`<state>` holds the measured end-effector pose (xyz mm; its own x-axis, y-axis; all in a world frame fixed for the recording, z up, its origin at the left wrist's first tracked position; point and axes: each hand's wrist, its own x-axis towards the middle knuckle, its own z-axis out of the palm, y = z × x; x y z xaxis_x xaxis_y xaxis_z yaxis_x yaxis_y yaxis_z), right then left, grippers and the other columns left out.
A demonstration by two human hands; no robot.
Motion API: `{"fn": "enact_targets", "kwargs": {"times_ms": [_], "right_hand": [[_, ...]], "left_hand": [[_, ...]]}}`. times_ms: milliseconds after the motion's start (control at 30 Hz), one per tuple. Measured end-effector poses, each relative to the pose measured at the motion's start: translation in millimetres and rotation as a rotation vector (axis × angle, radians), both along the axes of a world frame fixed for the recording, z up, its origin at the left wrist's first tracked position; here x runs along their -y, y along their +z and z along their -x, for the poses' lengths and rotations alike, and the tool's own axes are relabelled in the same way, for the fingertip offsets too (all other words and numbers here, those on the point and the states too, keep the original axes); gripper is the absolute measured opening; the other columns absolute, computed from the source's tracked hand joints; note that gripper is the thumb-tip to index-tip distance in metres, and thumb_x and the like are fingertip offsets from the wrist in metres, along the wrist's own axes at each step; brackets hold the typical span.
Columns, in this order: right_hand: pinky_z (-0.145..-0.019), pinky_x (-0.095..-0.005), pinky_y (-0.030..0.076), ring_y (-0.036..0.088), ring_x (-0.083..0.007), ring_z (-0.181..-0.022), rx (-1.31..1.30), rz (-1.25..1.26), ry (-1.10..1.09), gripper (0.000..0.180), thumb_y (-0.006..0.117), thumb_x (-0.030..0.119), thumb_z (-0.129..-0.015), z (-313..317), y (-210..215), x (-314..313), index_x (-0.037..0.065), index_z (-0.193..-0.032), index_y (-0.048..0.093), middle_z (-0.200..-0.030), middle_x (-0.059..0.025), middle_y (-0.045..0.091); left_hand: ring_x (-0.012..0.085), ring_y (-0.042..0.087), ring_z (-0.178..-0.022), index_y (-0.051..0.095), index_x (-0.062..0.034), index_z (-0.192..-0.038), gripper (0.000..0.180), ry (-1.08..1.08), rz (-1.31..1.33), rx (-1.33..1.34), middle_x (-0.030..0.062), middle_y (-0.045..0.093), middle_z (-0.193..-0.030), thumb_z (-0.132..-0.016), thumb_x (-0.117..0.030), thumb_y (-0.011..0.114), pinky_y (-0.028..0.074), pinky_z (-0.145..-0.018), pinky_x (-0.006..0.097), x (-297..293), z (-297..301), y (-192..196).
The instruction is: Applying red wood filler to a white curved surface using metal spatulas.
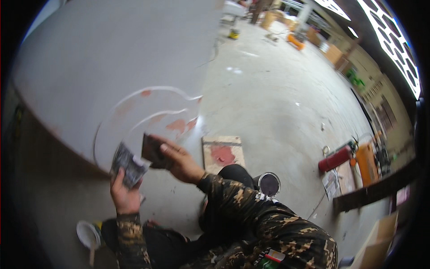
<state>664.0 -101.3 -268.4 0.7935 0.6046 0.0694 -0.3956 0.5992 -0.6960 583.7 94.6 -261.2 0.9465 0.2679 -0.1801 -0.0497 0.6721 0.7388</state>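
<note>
My left hand point(125, 193) grips a crumpled-looking grey-and-black flat piece point(130, 167) with pale smears; I cannot make out its kind. Beside it, my right hand point(182, 163) has its fingers pressed along a dark brownish flat piece point(153, 151), whose edge comes close to the grey piece; whether they touch I cannot tell. Just beyond both hands stands a large grey panel point(121, 58) with curved raised lines and reddish patches point(175, 126) near its lower right corner. A board point(207, 160) smeared with red paste point(223, 154) lies on the floor to the right.
An open can with dark contents point(269, 184) stands by my right knee. At lower left is a white tub point(88, 235) with a stick. Farther right are a red cylinder point(336, 158), an orange machine point(367, 163) and a dark curved bar point(378, 190).
</note>
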Motion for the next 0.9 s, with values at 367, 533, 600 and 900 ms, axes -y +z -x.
{"fn": "enact_targets", "kwargs": {"times_ms": [367, 533, 600, 900], "right_hand": [[-0.107, -0.0360, 0.044, 0.053, -0.0285, -0.128, 0.895, 0.560, -0.301, 0.065, 0.049, -0.018, -0.080, 0, 19, 3, 0.008, -0.139, 0.058, -0.133, -0.0137, 0.055], [-0.103, -0.0404, 0.047, 0.056, -0.0366, -0.122, 1.119, 0.672, -0.330, 0.068, 0.053, -0.019, -0.071, 0, 22, 2, 0.010, -0.132, 0.065, -0.130, -0.0166, 0.056], [-0.101, -0.0420, 0.048, 0.057, -0.0362, -0.119, 1.282, 0.766, -0.408, 0.065, 0.056, -0.019, -0.071, -4, 18, 5, 0.013, -0.127, 0.069, -0.127, -0.0152, 0.060], [-0.093, -0.0440, 0.049, 0.059, -0.0336, -0.113, 1.510, 0.978, -0.646, 0.049, 0.062, -0.009, -0.072, -16, 35, 16, 0.015, -0.113, 0.076, -0.119, -0.0111, 0.065]], "left_hand": [[0.0203, 0.070, -0.104, 0.053, -0.0133, -0.135, 0.032, -0.017, 0.084, 0.055, 0.0061, 0.068, -0.121, -0.102, -0.015, 0.051, 0.062, -0.077, 0.039, 6, -12, 4], [0.0213, 0.070, -0.103, 0.053, -0.0092, -0.135, 0.032, -0.033, 0.104, 0.068, 0.0079, 0.068, -0.120, -0.103, -0.015, 0.049, 0.063, -0.077, 0.037, 10, -10, 10], [0.0224, 0.071, -0.103, 0.053, -0.0087, -0.134, 0.032, -0.009, 0.085, 0.085, 0.0089, 0.068, -0.119, -0.103, -0.014, 0.049, 0.063, -0.077, 0.037, 10, -10, 12], [0.0204, 0.068, -0.104, 0.054, -0.0009, -0.123, 0.025, 0.186, -0.102, 0.234, 0.0101, 0.065, -0.116, -0.098, -0.003, 0.057, 0.059, -0.089, 0.040, -7, -14, 11]]}}
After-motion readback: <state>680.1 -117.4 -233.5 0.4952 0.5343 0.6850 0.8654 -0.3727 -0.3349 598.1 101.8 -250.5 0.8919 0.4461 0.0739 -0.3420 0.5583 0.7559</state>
